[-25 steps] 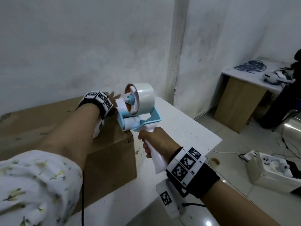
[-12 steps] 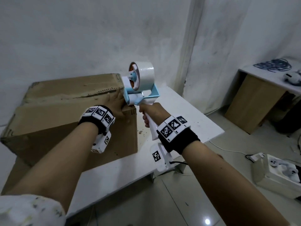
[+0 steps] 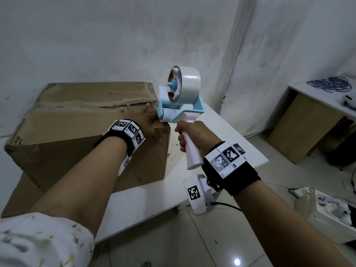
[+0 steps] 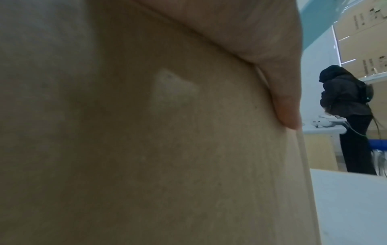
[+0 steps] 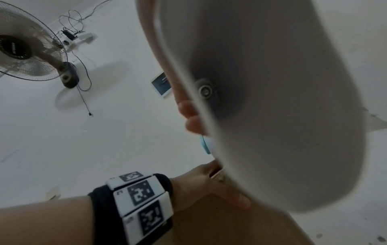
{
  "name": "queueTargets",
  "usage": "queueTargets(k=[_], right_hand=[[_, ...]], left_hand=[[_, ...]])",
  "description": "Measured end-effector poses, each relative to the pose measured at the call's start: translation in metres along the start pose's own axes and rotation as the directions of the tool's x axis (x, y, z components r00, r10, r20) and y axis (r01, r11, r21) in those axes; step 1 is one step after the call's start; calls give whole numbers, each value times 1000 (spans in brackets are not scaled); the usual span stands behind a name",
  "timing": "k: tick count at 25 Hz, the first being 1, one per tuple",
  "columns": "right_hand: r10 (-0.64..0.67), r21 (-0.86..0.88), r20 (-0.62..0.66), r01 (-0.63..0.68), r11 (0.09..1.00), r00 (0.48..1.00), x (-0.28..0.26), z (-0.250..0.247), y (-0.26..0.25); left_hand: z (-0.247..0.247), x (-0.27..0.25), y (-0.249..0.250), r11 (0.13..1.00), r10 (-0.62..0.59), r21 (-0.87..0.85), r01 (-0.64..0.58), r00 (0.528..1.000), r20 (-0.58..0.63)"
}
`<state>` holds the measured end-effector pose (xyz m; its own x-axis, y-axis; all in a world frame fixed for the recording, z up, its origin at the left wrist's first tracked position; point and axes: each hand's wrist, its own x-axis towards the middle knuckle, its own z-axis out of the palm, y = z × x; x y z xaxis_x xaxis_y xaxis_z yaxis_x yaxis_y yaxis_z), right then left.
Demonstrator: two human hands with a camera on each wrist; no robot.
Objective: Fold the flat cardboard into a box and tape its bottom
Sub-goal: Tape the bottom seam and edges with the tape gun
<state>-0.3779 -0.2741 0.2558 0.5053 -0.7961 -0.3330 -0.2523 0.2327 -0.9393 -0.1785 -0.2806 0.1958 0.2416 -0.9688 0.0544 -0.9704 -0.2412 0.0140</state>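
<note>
Since half a second ago my right hand (image 3: 194, 135), gripping the tape dispenser (image 3: 179, 101), has stayed just beside the cardboard box (image 3: 77, 128), at its right end on the bench (image 3: 221, 147). My left hand (image 3: 146, 120) presses flat there. The flap seam runs leftward, unobstructed.

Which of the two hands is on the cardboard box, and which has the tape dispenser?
The left hand presses flat on the cardboard box near its right top corner. The right hand grips the tape dispenser by its white handle.
</note>
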Motion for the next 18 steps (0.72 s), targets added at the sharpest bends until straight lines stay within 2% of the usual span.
queueTargets(k=[6,8,10,13,15,18], right_hand=[[8,-61,3,-8,998,1000,-48,-39,17],[2,-67,-8,-2,998,1000,-53,-39,28],[16,-40,-11,-16,999,1000,-51,-35,40],[60,34,-20,-59,998,998,-47,-23,63],[86,63,-30,-84,995,996,-44,-17,77],[111,8,-47,-111,994,993,-36,-14,93]], left_hand=[[-2,19,9,999,3,-52,4,991,134],[-3,17,11,1000,-5,-14,6,995,102],[-5,8,10,999,16,38,-17,1000,17],[-2,-10,13,977,182,112,-181,983,1],[0,-20,18,945,328,5,-328,945,-17],[-4,-21,26,903,342,-275,-330,940,-2]])
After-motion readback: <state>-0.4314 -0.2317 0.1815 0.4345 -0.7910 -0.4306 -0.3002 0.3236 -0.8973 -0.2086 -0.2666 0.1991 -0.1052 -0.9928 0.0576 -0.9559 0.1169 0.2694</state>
